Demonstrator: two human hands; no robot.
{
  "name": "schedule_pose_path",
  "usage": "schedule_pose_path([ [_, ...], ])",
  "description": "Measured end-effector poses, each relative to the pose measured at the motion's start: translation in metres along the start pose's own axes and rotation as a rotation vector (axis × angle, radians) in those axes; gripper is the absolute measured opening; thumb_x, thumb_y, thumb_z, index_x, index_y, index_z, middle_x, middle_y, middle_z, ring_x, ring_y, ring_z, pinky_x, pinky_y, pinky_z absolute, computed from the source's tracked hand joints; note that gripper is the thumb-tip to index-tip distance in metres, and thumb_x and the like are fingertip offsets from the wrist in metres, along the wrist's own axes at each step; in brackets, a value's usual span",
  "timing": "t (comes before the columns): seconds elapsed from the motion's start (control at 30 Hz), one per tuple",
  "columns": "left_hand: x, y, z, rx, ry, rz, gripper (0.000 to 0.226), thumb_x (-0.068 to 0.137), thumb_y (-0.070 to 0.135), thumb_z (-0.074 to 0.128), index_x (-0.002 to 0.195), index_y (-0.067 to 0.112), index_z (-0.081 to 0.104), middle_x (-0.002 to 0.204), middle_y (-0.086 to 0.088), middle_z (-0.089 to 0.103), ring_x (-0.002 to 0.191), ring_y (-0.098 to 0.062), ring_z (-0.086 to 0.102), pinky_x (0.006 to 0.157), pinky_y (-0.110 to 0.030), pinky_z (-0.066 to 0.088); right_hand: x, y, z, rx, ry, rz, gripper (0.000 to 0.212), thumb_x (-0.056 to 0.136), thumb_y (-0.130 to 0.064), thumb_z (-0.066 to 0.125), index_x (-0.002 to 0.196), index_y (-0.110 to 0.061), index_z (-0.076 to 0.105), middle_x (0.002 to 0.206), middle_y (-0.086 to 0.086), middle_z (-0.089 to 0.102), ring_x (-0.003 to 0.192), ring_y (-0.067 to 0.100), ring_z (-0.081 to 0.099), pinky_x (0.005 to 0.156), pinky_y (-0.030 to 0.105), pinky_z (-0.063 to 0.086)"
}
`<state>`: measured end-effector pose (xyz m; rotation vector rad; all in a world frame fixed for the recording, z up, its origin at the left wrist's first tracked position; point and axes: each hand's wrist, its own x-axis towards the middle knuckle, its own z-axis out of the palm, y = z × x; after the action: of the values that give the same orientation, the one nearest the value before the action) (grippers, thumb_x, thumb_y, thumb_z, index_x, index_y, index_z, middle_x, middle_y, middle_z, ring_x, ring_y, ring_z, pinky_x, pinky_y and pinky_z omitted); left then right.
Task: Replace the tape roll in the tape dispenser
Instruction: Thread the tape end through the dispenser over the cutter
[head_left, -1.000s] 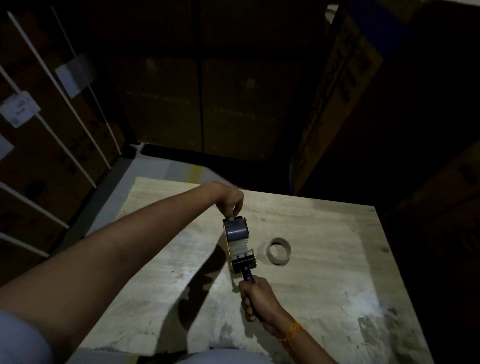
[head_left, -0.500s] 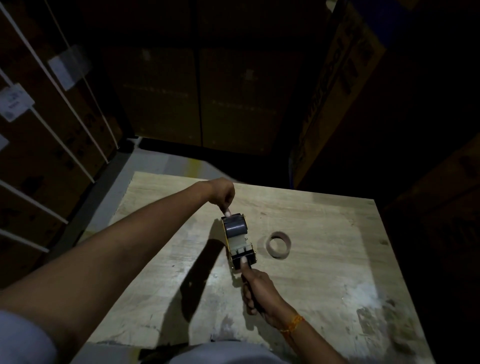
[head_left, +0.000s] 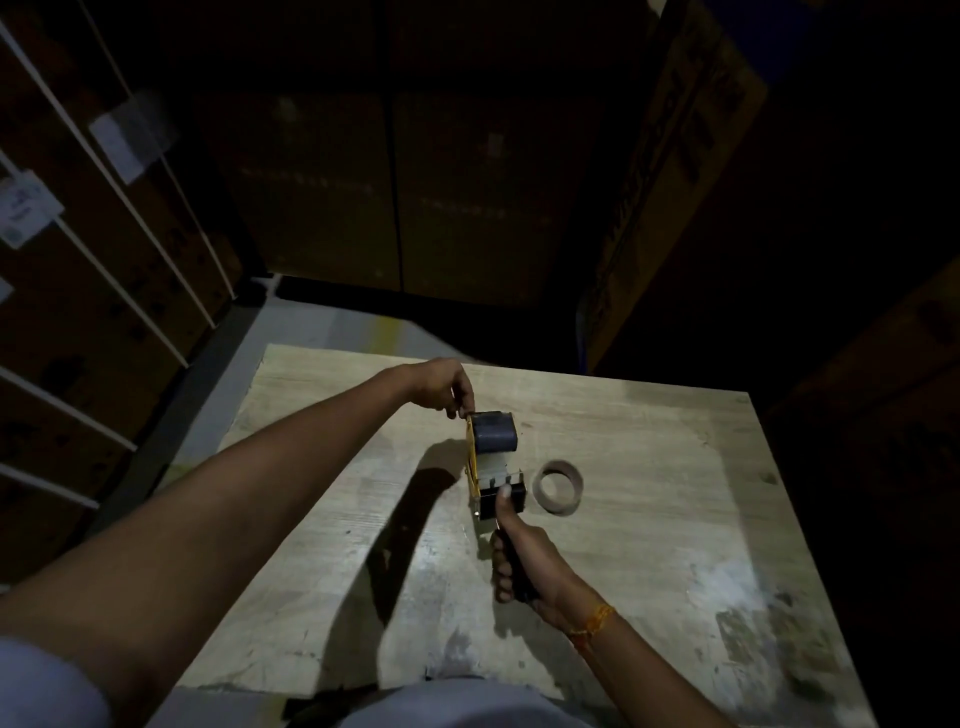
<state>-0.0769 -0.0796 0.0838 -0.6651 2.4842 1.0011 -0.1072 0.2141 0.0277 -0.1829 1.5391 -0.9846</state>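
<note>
Seen at the centre of the pale scuffed wooden table (head_left: 649, 519): a yellow-framed handheld tape dispenser (head_left: 491, 462) with a dark roll of tape (head_left: 494, 433) already seated on its hub, held up off the surface. Right hand (head_left: 527, 558), at 6 o'clock from the dispenser, wrapped tight around the black handle, thumb stretched forward onto the black front block near the blade, probably to pin the frame steady while the other end is worked. Left hand (head_left: 445, 391), at 11 o'clock from the roll, with its grip pinched closed against the top edge of the yellow side plate; whether a loose tape end sits between those fingertips cannot be told in this dim light. Judged from the pale strip running from the roll down toward the front block: threading of the tape under way, with the far hand either pulling the end free or bracing the frame against the roll's turning.

Lying flat at 3 o'clock from the dispenser, just beside it but apart: an empty brown cardboard core ring (head_left: 559, 487), likely the spent one, set aside within reach and clear of both hands. Stacked brown cartons (head_left: 130, 270) around the table in shadow.
</note>
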Motion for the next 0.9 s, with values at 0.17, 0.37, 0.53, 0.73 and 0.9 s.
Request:
schedule_pose_path([
  [0.17, 0.003, 0.001, 0.004, -0.039, -0.001, -0.015, 0.034, 0.094, -0.015, 0.056, 0.118, -0.005, 0.078, 0.115, -0.025, 0.078, 0.094, -0.022, 0.07, 0.092, -0.047, 0.06, 0.006, -0.008, 0.0, -0.005, 0.004, 0.041, 0.082, 0.065, -0.095, 0.063, 0.075, -0.014, 0.071, 0.071, 0.011, 0.068, 0.052, 0.024, 0.062, 0.054, 0.03, 0.056],
  [0.37, 0.003, 0.0, 0.01, -0.05, -0.029, -0.06, 0.039, 0.094, -0.016, 0.051, 0.121, -0.005, 0.077, 0.119, -0.026, 0.077, 0.096, -0.02, 0.068, 0.082, -0.036, 0.052, 0.014, -0.006, 0.009, -0.008, 0.123, 0.001, 0.071, 0.077, -0.088, 0.059, 0.076, -0.018, 0.064, 0.065, 0.003, 0.06, 0.045, 0.015, 0.051, 0.047, 0.024, 0.045],
  [0.53, 0.001, -0.003, 0.008, -0.119, -0.005, -0.049, 0.039, 0.093, -0.018, 0.05, 0.118, -0.006, 0.078, 0.119, -0.026, 0.077, 0.098, -0.022, 0.067, 0.085, -0.041, 0.054, 0.011, 0.003, 0.016, -0.111, 0.217, -0.111, 0.07, 0.082, -0.088, 0.052, 0.062, -0.021, 0.049, 0.052, -0.003, 0.049, 0.038, 0.012, 0.043, 0.043, 0.02, 0.037],
  [0.73, -0.004, -0.004, 0.001, -0.205, 0.027, -0.007, 0.036, 0.094, -0.017, 0.052, 0.114, -0.005, 0.08, 0.12, -0.023, 0.076, 0.103, -0.023, 0.066, 0.09, -0.046, 0.056, 0.01, 0.007, 0.013, -0.159, 0.284, -0.195, 0.065, 0.088, -0.082, 0.052, 0.062, -0.022, 0.049, 0.048, -0.005, 0.051, 0.037, 0.013, 0.045, 0.041, 0.022, 0.039],
  [0.9, -0.004, 0.0, 0.001, -0.251, 0.048, 0.015, 0.035, 0.092, -0.02, 0.051, 0.111, -0.01, 0.078, 0.124, -0.026, 0.075, 0.121, -0.04, 0.067, 0.101, -0.054, 0.056, 0.011, 0.002, 0.014, -0.164, 0.314, -0.141, 0.081, 0.072, -0.1, 0.045, 0.046, -0.023, 0.049, 0.045, 0.0, 0.053, 0.035, 0.015, 0.049, 0.041, 0.021, 0.043],
])
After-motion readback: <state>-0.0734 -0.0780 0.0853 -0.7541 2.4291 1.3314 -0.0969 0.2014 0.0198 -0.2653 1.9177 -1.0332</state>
